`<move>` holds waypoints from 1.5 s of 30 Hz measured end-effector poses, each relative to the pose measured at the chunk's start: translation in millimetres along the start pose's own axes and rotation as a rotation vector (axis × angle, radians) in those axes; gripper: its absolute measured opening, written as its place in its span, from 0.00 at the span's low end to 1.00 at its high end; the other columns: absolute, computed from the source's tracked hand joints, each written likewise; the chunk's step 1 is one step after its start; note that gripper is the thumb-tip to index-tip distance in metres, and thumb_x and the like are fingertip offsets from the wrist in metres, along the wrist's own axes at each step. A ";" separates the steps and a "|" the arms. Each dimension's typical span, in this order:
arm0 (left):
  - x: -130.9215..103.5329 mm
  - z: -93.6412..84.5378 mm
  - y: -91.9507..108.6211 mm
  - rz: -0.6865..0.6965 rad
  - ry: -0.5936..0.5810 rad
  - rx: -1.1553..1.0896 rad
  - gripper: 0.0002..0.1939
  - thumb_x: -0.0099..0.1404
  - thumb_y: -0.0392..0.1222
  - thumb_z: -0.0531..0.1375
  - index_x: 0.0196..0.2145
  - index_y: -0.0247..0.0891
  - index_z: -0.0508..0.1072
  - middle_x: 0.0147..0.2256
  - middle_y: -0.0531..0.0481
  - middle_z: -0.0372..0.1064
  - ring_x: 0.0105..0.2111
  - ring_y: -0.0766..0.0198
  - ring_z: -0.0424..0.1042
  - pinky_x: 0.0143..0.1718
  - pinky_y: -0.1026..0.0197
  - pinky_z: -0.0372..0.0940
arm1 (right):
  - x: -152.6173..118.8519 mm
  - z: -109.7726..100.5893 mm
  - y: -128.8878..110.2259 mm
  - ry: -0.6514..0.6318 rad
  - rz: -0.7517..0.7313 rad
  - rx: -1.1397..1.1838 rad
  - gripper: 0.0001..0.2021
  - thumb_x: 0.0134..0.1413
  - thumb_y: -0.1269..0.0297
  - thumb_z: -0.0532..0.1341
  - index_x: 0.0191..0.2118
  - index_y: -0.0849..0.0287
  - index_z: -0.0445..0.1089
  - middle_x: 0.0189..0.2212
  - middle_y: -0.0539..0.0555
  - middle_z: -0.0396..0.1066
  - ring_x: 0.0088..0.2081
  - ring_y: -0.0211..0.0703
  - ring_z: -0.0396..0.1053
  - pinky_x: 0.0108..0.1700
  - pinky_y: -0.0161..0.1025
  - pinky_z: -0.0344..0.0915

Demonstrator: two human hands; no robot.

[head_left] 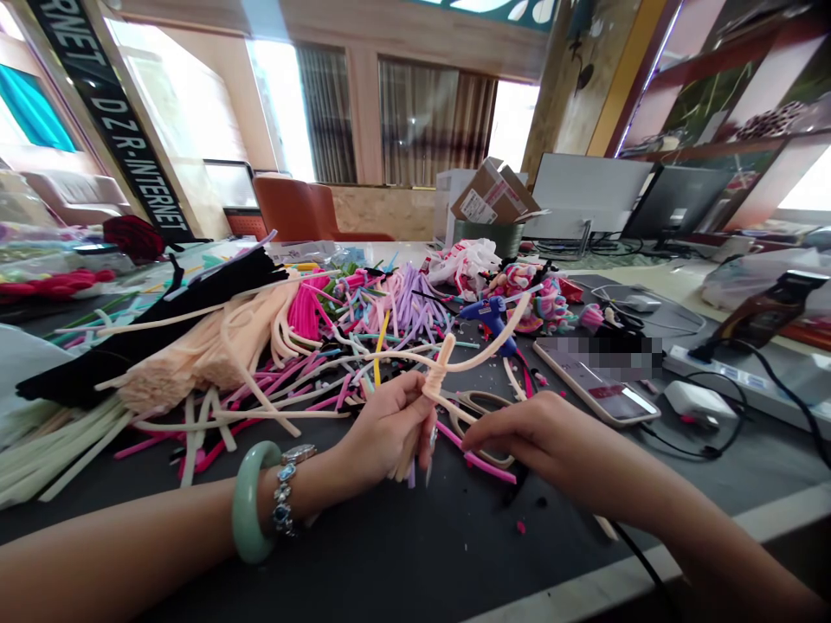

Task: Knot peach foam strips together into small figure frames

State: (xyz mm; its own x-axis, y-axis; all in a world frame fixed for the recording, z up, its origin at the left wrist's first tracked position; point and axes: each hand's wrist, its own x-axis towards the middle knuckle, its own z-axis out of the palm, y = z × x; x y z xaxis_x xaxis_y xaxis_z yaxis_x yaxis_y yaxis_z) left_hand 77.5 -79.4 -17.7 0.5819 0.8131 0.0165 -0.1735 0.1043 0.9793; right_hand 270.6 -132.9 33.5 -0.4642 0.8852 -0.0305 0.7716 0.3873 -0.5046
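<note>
My left hand (396, 424) is closed around a bundle of peach pipe cleaners, its wound top (436, 376) standing up above the fingers. Strands stick out from it to both sides, one long one curving up to the right. A lilac tip shows below the fist. My right hand (525, 433) is just to the right, fingertips pinched at a peach strand that leads from the winding; its thumb is hidden. Beneath that hand, scissors (486, 395) with beige handles lie on the table, partly covered. Beside them is a pink pipe cleaner (490, 470).
Bundles of peach (214, 337) and black pipe cleaners (84, 368) lie at left, with many loose coloured ones mid-table. A blue glue gun (494, 322) rests behind my hands. To the right are a phone (588, 381), a power strip (740, 376), a charger (698, 402) and cables.
</note>
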 end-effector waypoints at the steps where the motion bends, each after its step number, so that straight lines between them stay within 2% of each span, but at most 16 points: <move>1: 0.7 -0.5 -0.6 -0.016 -0.011 -0.020 0.11 0.62 0.45 0.56 0.29 0.37 0.58 0.18 0.59 0.61 0.11 0.71 0.62 0.11 0.69 0.60 | -0.3 -0.5 0.1 0.000 -0.001 -0.004 0.15 0.56 0.70 0.52 0.40 0.53 0.76 0.35 0.49 0.77 0.36 0.40 0.72 0.38 0.32 0.61; 8: 0.8 -3.7 -6.6 -0.082 -0.109 -0.149 0.09 0.64 0.44 0.54 0.29 0.37 0.60 0.18 0.56 0.62 0.11 0.73 0.57 0.11 0.71 0.53 | -0.8 -3.2 -0.5 0.002 0.006 -0.009 0.16 0.56 0.71 0.52 0.40 0.52 0.76 0.36 0.49 0.77 0.36 0.41 0.72 0.39 0.33 0.62; 15: -2.6 -4.0 -2.3 -0.148 -0.256 -0.249 0.14 0.63 0.43 0.50 0.22 0.35 0.60 0.13 0.56 0.53 0.10 0.72 0.52 0.10 0.70 0.50 | -1.3 -6.6 1.2 0.005 -0.017 0.036 0.16 0.55 0.72 0.52 0.41 0.54 0.76 0.37 0.50 0.77 0.38 0.41 0.72 0.42 0.34 0.63; 22: -1.5 -5.4 1.7 -0.211 -0.363 -0.352 0.16 0.62 0.43 0.48 0.18 0.36 0.58 0.11 0.54 0.51 0.09 0.71 0.50 0.08 0.70 0.46 | -1.7 -6.9 0.9 -0.009 -0.032 0.074 0.16 0.56 0.72 0.52 0.41 0.54 0.76 0.38 0.49 0.77 0.39 0.40 0.72 0.44 0.34 0.63; 25: -2.4 -7.2 0.8 -0.255 -0.368 -0.419 0.15 0.60 0.47 0.51 0.21 0.37 0.58 0.12 0.55 0.53 0.10 0.71 0.51 0.09 0.70 0.47 | -1.6 -7.3 0.5 -0.009 -0.036 0.078 0.16 0.56 0.72 0.51 0.41 0.54 0.76 0.37 0.49 0.76 0.39 0.40 0.72 0.44 0.34 0.63; 29: -3.2 -7.0 0.7 -0.288 -0.346 -0.429 0.19 0.62 0.55 0.50 0.23 0.38 0.58 0.13 0.56 0.53 0.10 0.71 0.51 0.10 0.70 0.48 | -2.0 -7.9 0.4 -0.010 -0.041 0.086 0.16 0.57 0.72 0.51 0.40 0.53 0.76 0.37 0.49 0.76 0.38 0.40 0.72 0.43 0.33 0.63; 34: -2.8 -2.9 2.0 -0.219 -0.326 -0.310 0.25 0.67 0.54 0.45 0.18 0.36 0.59 0.10 0.56 0.49 0.08 0.72 0.49 0.09 0.70 0.47 | -2.1 -7.6 0.4 -0.025 -0.029 0.108 0.15 0.57 0.72 0.52 0.40 0.53 0.76 0.37 0.48 0.76 0.38 0.39 0.72 0.43 0.32 0.63; 45: -0.2 -4.1 -2.2 -0.176 -0.301 -0.282 0.28 0.66 0.54 0.47 0.14 0.33 0.60 0.08 0.56 0.49 0.08 0.72 0.51 0.09 0.70 0.49 | 3.3 -2.6 9.2 -0.088 -0.069 0.154 0.14 0.57 0.71 0.53 0.40 0.52 0.75 0.36 0.45 0.76 0.38 0.36 0.71 0.41 0.30 0.62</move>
State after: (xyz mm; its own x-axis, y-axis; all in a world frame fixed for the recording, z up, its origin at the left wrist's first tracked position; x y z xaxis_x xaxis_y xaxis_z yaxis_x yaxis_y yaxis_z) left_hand 74.5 -77.4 -20.6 0.8198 0.5708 -0.0466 -0.2367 0.4119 0.8800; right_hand 277.3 -125.7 31.0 -0.5552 0.8293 -0.0633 0.6641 0.3962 -0.6340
